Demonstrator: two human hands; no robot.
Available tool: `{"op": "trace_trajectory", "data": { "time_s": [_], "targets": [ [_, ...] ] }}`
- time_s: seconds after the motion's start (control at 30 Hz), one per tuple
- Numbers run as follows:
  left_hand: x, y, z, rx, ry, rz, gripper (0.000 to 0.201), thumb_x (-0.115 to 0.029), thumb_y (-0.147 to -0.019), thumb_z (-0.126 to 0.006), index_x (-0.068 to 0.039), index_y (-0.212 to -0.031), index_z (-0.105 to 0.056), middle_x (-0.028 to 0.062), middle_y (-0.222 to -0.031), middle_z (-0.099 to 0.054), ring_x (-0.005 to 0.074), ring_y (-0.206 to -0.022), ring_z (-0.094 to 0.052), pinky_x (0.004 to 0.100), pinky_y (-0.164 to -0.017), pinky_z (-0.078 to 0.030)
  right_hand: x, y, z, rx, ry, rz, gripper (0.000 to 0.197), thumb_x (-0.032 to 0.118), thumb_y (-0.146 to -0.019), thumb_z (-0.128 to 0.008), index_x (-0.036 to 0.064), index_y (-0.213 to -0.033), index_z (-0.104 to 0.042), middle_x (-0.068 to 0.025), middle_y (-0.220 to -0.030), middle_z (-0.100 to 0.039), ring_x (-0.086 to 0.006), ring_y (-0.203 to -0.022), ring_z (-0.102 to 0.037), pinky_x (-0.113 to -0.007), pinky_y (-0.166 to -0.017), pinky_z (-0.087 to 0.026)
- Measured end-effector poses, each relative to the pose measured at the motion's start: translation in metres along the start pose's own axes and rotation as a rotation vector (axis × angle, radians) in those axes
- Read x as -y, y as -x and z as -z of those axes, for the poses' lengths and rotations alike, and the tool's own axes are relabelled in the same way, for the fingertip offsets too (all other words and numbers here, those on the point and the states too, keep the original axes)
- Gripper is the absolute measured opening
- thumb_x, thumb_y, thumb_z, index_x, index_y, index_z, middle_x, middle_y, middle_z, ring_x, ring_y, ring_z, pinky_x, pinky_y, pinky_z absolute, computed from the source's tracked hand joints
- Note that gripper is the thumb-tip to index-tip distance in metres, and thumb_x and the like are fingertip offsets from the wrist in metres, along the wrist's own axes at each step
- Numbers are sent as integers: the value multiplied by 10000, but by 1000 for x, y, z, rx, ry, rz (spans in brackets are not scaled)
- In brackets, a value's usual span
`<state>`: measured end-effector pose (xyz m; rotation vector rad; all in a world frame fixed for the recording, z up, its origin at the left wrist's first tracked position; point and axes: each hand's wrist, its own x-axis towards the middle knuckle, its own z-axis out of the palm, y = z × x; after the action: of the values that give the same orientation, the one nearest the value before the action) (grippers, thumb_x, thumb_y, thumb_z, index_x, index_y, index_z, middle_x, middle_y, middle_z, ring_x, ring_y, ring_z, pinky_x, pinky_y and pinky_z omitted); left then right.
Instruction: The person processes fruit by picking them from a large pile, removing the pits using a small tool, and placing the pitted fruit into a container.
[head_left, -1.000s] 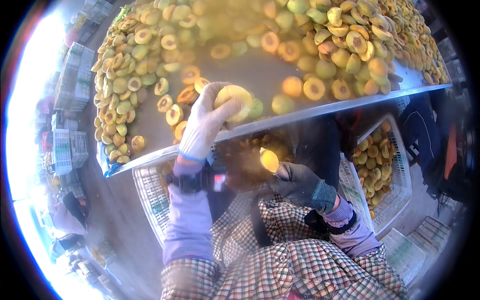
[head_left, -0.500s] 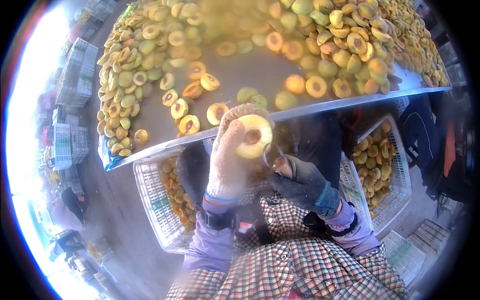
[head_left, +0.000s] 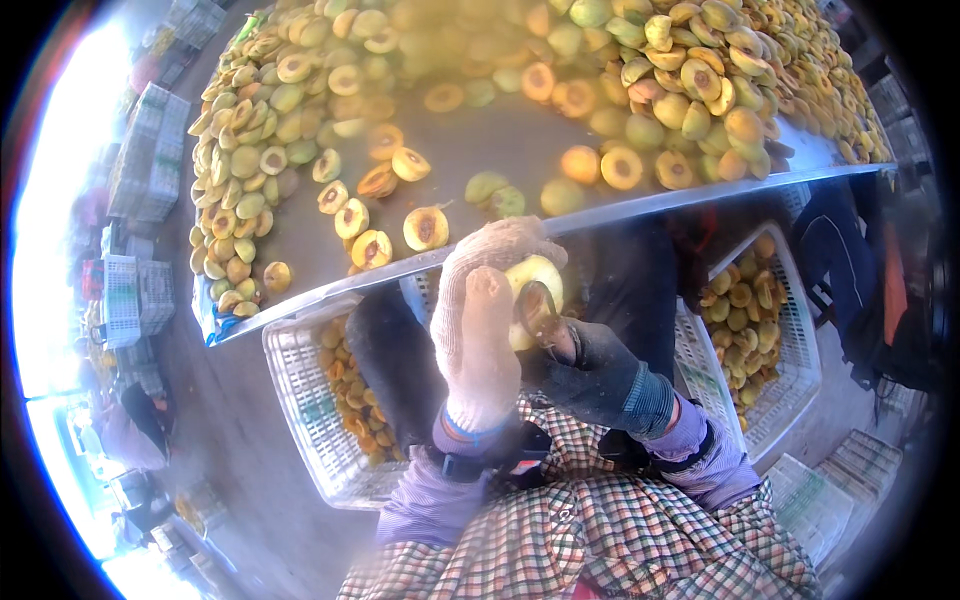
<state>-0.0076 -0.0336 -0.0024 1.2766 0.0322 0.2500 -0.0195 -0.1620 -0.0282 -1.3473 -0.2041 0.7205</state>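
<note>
My left hand [head_left: 478, 325], in a pale knit glove, is closed around a yellow peach half [head_left: 541, 270] just off the table's near edge. The cut face is turned toward my right hand, so most of it is out of sight. In its dark glove, my right hand [head_left: 605, 378] grips a loop-bladed pitting knife [head_left: 536, 300]. The curved metal loop lies against the cut side of the fruit; how deep it sits I cannot tell. Several loose peach halves [head_left: 426, 229] lie cut side up on the table beyond my left hand.
The metal table [head_left: 400, 277] carries heaps of halved peaches [head_left: 240, 160] at left and right. Below its edge, white plastic crates [head_left: 310, 440] with fruit stand on both sides of my legs. Another person's dark clothing [head_left: 840, 250] shows at right. Stacked crates [head_left: 150, 150] stand far left.
My left hand has turned the peach half, swinging its cut face from view toward the right. The knife's loop has gone from beside the fruit to against it.
</note>
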Motion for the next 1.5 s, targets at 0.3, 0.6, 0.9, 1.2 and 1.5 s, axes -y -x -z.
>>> {"op": "trace_trajectory", "data": {
  "time_s": [0.3, 0.6, 0.9, 1.2, 1.5],
  "targets": [
    [6, -15, -6, 238, -503, -659, 284, -127, -827, -625, 26, -1066, -620, 200, -1099, -612, 353, -980, -615, 391, -811, -517, -13, -2, 31, 2, 996, 875, 281, 39, -795, -625, 48, -1070, -570, -83, -852, -561, -249, -809, -609, -331, -707, -523],
    [-10, -22, -18, 355, -596, -605, 298, -73, -791, -684, -28, -1079, -622, 161, -1091, -594, 329, -986, -612, 422, -822, -509, -38, 12, 46, 54, 329, 498, 331, 113, -842, -633, 51, -1154, -543, -68, -1053, -585, -254, -1030, -541, -378, -874, -439],
    [-12, -23, -15, 344, -544, -700, 292, -111, -832, -651, -78, -1116, -591, 147, -1240, -540, 376, -1106, -550, 463, -849, -492, -17, 12, 37, -57, 43, -60, 228, 187, -869, -595, 61, -1044, -523, -43, -918, -528, -214, -868, -484, -349, -746, -391],
    [-33, -33, -12, 336, -281, 316, 241, -261, -946, -583, -82, -1106, -597, 105, -929, -623, 159, -747, -632, 300, -699, -515, -1, 4, 34, -47, 102, -116, 201, 260, -896, -557, 71, -934, -504, -18, -783, -471, -174, -706, -427, -320, -618, -343],
    [-17, -21, 8, 433, -367, -368, 132, -178, -954, -532, -58, -1007, -551, 58, -909, -562, 240, -749, -606, 349, -632, -488, 4, 7, 23, -56, 128, -155, 274, 334, -923, -519, 80, -824, -485, 8, -648, -414, -134, -544, -370, -292, -491, -295]
  ]
}}
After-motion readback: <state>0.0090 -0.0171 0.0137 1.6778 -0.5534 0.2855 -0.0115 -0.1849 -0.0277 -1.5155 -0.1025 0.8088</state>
